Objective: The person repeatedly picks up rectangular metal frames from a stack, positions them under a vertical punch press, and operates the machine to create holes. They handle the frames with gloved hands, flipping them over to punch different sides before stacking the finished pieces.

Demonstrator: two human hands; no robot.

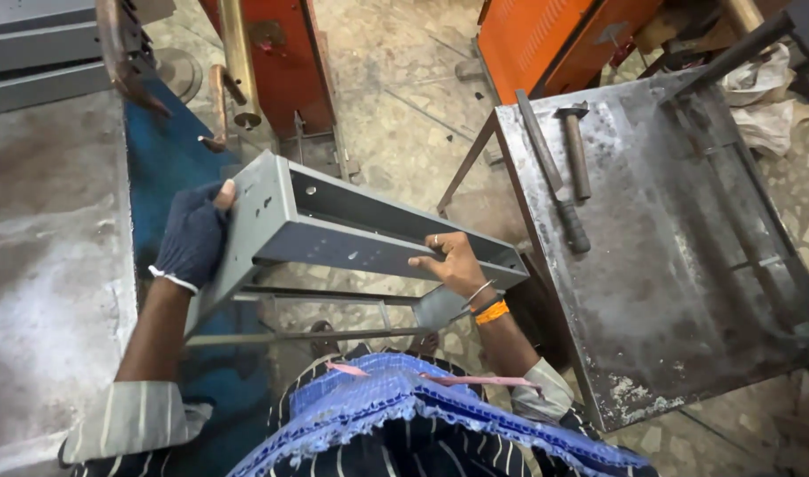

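Workshop floor lies below; a grey channel point(369, 234) is held level between two desks, the gloved left hand point(192, 238) closed on one end, the bare right hand point(453, 265) steadying its rim.

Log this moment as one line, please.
left hand, dark glove: grips end of grey metal channel frame | right hand, bare: holds frame's rail | steel table: hammer
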